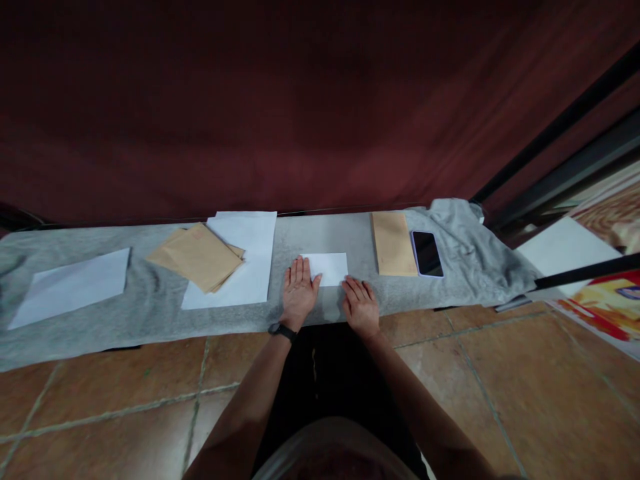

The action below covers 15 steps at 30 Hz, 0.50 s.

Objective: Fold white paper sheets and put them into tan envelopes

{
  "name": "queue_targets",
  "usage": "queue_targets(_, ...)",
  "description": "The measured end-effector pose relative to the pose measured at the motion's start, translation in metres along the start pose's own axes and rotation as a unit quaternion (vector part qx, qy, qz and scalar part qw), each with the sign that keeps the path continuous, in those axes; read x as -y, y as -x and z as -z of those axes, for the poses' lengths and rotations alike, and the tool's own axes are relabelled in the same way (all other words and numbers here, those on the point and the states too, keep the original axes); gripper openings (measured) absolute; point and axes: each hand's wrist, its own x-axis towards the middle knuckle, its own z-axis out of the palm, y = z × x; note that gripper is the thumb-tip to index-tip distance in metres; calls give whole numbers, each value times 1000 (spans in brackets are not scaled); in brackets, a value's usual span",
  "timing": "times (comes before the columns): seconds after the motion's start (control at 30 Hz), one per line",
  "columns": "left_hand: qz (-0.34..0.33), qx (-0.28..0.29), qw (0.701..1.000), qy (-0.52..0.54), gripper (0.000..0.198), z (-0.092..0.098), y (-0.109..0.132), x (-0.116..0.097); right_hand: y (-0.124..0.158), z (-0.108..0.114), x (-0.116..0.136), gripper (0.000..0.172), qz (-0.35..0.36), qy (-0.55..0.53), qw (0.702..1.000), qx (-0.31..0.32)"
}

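A small white sheet of paper (331, 269), apparently folded, lies flat on the grey cloth in front of me. My left hand (299, 291) rests palm down at its left edge with fingers stretched out and the thumb touching the paper. At the lower right corner of the paper lies my right hand (360, 303), its fingers extended and slightly bent, nothing visible in them. To the right is a brown envelope (394, 244). Left of my hands, several brown envelopes (203, 257) lie overlapping on large white sheets (253, 273).
A phone (427, 254) with a pale purple edge lies beside the right envelope. Another white sheet (75, 287) is at the far left. The grey cloth (155, 313) covers a long narrow surface, bunched at its right end. Behind it hangs a dark red curtain (300, 133).
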Motion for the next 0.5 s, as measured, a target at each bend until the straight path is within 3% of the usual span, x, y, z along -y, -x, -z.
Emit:
queue_targets(0.27, 6, 8, 1000, 2, 69, 2, 0, -2, -22, 1, 8, 38, -48, -61, 997, -5)
queue_targets(0.5, 5, 25, 1000, 2, 67, 6, 0, -2, -47, -8, 31, 43, 30, -22, 994, 106)
